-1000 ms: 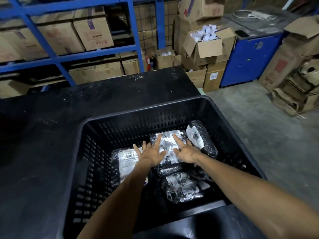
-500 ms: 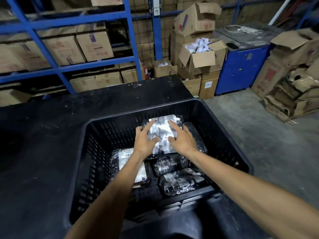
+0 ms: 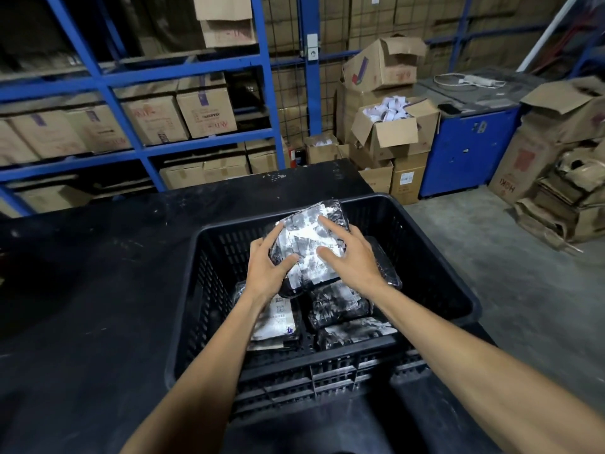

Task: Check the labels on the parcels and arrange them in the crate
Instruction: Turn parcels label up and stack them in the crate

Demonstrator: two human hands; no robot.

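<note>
A black slatted crate [image 3: 435, 257] stands on a black table. Both hands hold one black plastic-wrapped parcel [image 3: 311, 244] with a white label, lifted and tilted above the crate's floor. My left hand [image 3: 266, 268] grips its left edge. My right hand [image 3: 350, 257] lies on its face and right side. Below it lie a parcel with a barcode label [image 3: 278, 319], a second wrapped parcel [image 3: 340, 306] and a third [image 3: 357, 334] at the near wall. Another dark parcel [image 3: 388, 270] shows behind my right wrist.
The black table [image 3: 98, 290] stretches to the left and back. Blue shelving [image 3: 137, 152] with cardboard boxes stands behind it. Open boxes [image 3: 393, 132], a blue cabinet [image 3: 468, 155] and flattened cardboard [image 3: 563, 198] stand on the grey floor to the right.
My hands went from spread above the parcels to closing on one parcel. They have raised it and tipped its label side towards me. The camera has tilted up a little.
</note>
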